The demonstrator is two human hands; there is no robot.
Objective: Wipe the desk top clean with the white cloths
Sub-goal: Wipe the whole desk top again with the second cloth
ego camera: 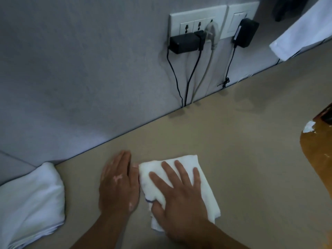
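Observation:
A folded white cloth (203, 178) lies on the beige desk top (242, 141) near the front. My right hand (179, 196) presses flat on it with fingers spread and straight. My left hand (118, 184) rests flat on the bare desk just left of the cloth, its fingers together and touching the cloth's left edge. A second white cloth (30, 200) lies bunched at the desk's left end. A third white cloth (303, 31) hangs at the top right.
A grey wall (80, 69) rises behind the desk with a socket panel (197, 24), black adapters (183, 44) and cables (190, 78) dropping behind the desk edge. A brown wooden object (318, 155) with white scraps stands at the right edge.

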